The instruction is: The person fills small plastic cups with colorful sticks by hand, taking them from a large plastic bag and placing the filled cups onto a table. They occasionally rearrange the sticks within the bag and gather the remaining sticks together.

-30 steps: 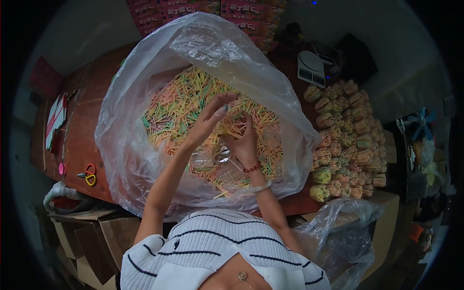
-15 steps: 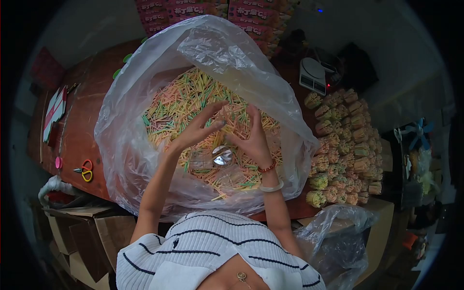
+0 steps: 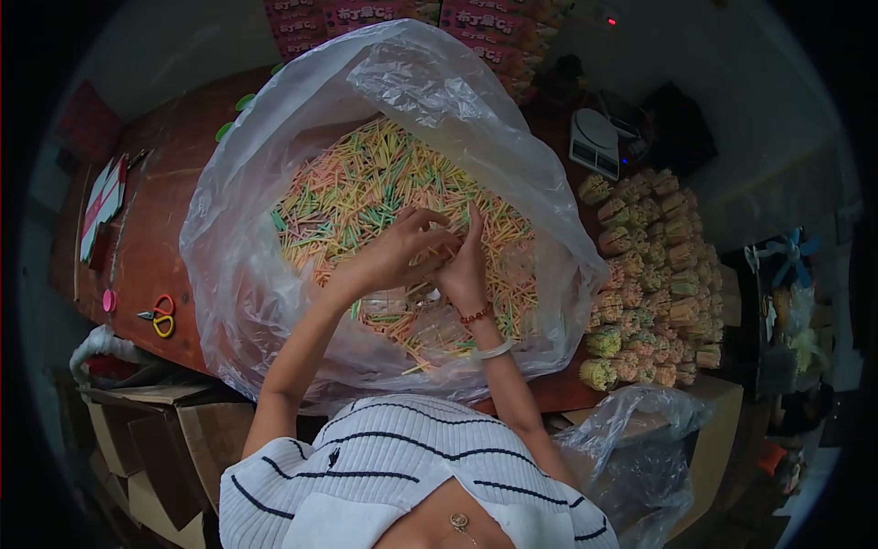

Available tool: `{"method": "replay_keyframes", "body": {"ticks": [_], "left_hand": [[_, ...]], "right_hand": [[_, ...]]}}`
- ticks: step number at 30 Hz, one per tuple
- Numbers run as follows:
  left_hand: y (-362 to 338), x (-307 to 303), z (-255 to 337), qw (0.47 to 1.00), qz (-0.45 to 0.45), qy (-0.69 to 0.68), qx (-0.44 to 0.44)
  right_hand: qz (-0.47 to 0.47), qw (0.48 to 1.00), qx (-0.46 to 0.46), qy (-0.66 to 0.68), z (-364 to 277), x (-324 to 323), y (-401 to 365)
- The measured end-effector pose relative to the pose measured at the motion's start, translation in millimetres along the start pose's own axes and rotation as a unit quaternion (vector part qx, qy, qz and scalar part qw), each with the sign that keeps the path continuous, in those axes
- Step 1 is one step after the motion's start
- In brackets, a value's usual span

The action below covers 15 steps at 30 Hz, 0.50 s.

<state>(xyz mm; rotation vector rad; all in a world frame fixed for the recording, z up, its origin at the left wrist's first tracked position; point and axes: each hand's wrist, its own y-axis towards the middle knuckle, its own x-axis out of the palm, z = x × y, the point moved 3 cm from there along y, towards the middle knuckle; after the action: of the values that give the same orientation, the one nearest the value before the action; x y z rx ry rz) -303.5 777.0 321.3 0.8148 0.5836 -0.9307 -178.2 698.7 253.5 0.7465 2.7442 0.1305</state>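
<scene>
My left hand [image 3: 395, 254] and my right hand [image 3: 462, 273] meet over a heap of thin pastel sticks [image 3: 352, 197] inside a large clear plastic bag [image 3: 242, 215]. The left fingers curl over against the right palm. My right hand is cupped, with a finger pointing up. What lies between them is hidden by the fingers. Just below the hands, a clear plastic piece [image 3: 384, 302] rests on the sticks. A shiny silver thing [image 3: 433, 296] beside it is mostly covered by my right hand.
Several bundles of sticks [image 3: 654, 265] stand on the right, below a white scale [image 3: 594, 142]. Yellow-handled scissors [image 3: 163, 317] and a pink round object [image 3: 109, 300] lie on the brown table [image 3: 151, 233]. Cardboard boxes [image 3: 215, 439] sit at lower left. Pink printed boxes [image 3: 485, 32] are stacked behind.
My hands were apart above the sticks with fingers spread; now they have come together and the fingers have curled in. The shiny silver thing has become mostly hidden.
</scene>
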Motion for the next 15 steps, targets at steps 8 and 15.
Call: {"method": "replay_keyframes", "body": {"ticks": [8, 15], "left_hand": [[-8, -49, -21, 0.983, 0.142, -0.003, -0.113], [-4, -3, 11, 0.999, -0.04, -0.016, 0.029]], "right_hand": [[0.036, 0.999, -0.022, 0.033, -10, -10, -7], [0.031, 0.997, -0.051, -0.052, -9, -10, -9]]}}
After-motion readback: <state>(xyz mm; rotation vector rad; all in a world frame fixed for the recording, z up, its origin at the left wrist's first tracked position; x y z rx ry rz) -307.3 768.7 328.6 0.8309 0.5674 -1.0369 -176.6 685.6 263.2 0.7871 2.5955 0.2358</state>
